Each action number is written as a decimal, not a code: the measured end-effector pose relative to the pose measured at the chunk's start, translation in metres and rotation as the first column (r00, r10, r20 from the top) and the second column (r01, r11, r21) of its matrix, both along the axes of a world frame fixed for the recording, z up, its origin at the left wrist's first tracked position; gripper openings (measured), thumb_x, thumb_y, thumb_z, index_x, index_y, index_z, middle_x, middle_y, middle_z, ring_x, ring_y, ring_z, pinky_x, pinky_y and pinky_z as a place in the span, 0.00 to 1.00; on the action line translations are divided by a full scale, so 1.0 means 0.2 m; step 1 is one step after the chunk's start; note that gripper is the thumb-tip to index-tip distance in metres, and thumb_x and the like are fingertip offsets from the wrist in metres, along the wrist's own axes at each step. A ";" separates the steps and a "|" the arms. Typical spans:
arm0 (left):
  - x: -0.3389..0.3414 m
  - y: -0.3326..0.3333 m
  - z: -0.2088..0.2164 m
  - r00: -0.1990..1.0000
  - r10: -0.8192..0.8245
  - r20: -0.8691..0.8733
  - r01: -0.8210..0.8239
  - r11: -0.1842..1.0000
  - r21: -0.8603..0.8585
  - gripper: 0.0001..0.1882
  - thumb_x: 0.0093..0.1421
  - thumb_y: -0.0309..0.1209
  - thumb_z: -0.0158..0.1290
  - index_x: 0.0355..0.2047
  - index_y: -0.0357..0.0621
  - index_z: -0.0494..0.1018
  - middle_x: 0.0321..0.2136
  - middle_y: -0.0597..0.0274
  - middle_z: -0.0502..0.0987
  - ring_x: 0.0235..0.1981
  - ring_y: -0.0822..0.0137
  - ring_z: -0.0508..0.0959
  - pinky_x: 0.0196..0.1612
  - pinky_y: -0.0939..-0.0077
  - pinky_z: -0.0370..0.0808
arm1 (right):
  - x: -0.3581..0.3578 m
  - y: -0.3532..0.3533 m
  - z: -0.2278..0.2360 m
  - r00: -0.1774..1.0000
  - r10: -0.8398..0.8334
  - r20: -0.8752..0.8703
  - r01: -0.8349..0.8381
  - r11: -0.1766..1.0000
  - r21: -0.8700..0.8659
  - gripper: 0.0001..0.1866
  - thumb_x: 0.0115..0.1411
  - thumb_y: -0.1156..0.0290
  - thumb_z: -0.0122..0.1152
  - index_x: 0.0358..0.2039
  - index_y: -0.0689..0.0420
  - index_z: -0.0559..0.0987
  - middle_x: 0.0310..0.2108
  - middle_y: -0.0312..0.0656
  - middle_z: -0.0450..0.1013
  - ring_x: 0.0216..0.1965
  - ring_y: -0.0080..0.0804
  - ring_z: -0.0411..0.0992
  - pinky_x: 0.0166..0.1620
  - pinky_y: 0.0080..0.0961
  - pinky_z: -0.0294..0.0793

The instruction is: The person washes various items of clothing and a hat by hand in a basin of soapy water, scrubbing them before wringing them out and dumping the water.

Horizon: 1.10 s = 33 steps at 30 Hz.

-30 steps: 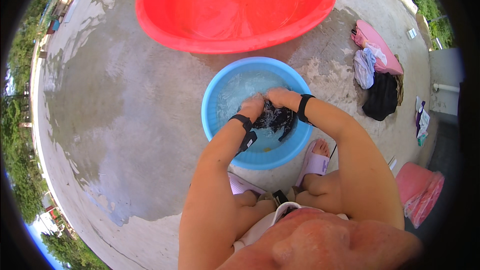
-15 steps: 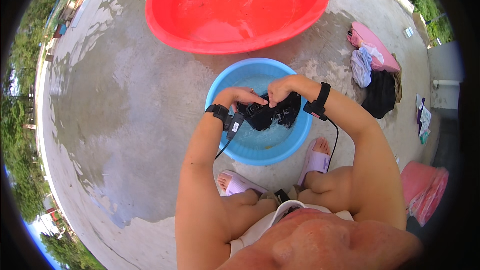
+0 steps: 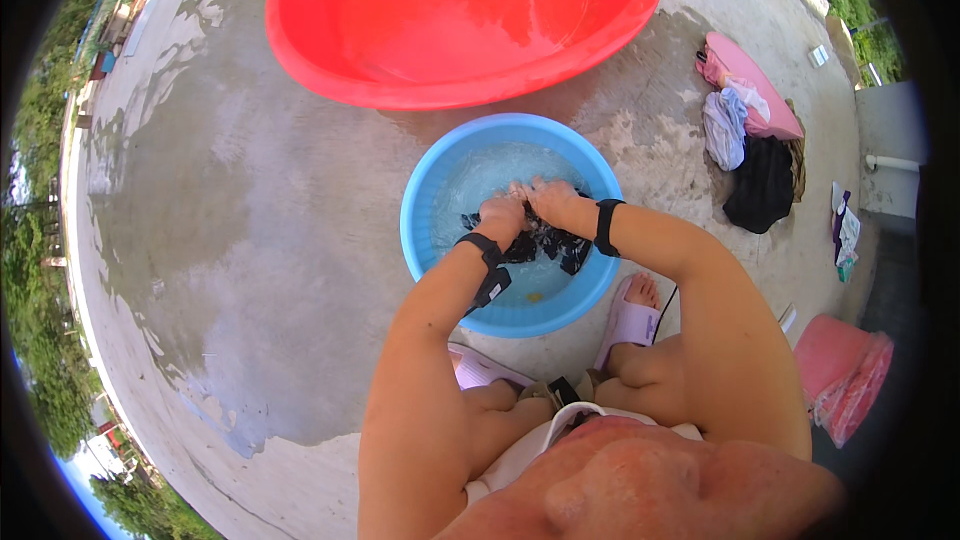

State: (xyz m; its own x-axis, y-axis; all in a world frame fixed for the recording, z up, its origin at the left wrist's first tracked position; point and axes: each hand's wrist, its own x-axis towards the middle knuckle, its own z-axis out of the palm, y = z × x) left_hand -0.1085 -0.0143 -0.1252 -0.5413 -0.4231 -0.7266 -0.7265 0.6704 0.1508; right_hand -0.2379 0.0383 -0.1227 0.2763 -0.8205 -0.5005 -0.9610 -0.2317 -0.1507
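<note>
A round blue basin (image 3: pixel 415 225) with water (image 3: pixel 480 168) in it stands on the ground before me. Black cloth (image 3: pixel 574 256) lies wet and partly under the water there. My left hand (image 3: pixel 504 214) is closed on the cloth, its knuckles up. Right beside it, my right hand (image 3: pixel 550 200) grips the same cloth, fingers curled near the left hand's fingertips. Part of the cloth is hidden beneath both hands, and splashing blurs the fingers.
A large red tub (image 3: pixel 330 85) stands just beyond the basin. To the right lie a pink basin (image 3: pixel 745 80), light clothes (image 3: pixel 724 130) and a black garment (image 3: pixel 762 185). A pink bucket (image 3: pixel 840 365) stands near right. My slippered feet flank the basin's near side.
Both hands have come closer together and lower into the basin, drawing the black cloth into a tighter bunch. The water is more stirred, and the view has shifted slightly.
</note>
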 end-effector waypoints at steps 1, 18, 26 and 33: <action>0.02 -0.03 0.03 0.994 0.104 -0.029 -0.101 0.991 0.090 0.45 0.55 0.51 0.57 0.64 0.36 0.53 0.61 0.47 0.63 0.60 0.50 0.66 0.56 0.60 0.70 | 0.01 -0.03 0.01 1.000 0.003 0.005 -0.003 1.000 0.004 0.25 0.62 0.68 0.48 0.60 0.53 0.61 0.49 0.52 0.69 0.43 0.47 0.76 0.46 0.39 0.76; 0.15 -0.24 0.23 0.743 0.667 0.045 -0.455 0.455 0.766 0.33 0.53 0.40 0.61 0.57 0.44 0.65 0.54 0.57 0.69 0.52 0.56 0.71 0.46 0.53 0.77 | -0.12 -0.26 0.31 0.943 -0.145 0.301 -0.029 0.863 0.505 0.29 0.50 0.63 0.68 0.50 0.57 0.68 0.46 0.53 0.71 0.43 0.52 0.74 0.46 0.40 0.73; 0.13 -0.21 0.28 0.979 0.201 -0.022 -0.190 0.952 0.239 0.65 0.32 0.69 0.63 0.64 0.43 0.57 0.60 0.36 0.61 0.61 0.38 0.62 0.63 0.55 0.60 | -0.12 -0.15 0.43 0.980 -0.144 0.139 0.090 0.937 0.338 0.43 0.46 0.48 0.71 0.60 0.44 0.62 0.55 0.49 0.63 0.53 0.49 0.69 0.53 0.45 0.69; -0.13 0.10 0.05 0.994 -0.059 -0.092 0.071 0.988 0.135 0.36 0.54 0.55 0.58 0.55 0.45 0.68 0.50 0.50 0.75 0.53 0.50 0.74 0.54 0.57 0.72 | -0.09 0.17 -0.04 0.981 -0.193 0.022 0.183 0.956 0.229 0.25 0.59 0.59 0.54 0.58 0.44 0.68 0.51 0.55 0.68 0.45 0.53 0.75 0.29 0.46 0.79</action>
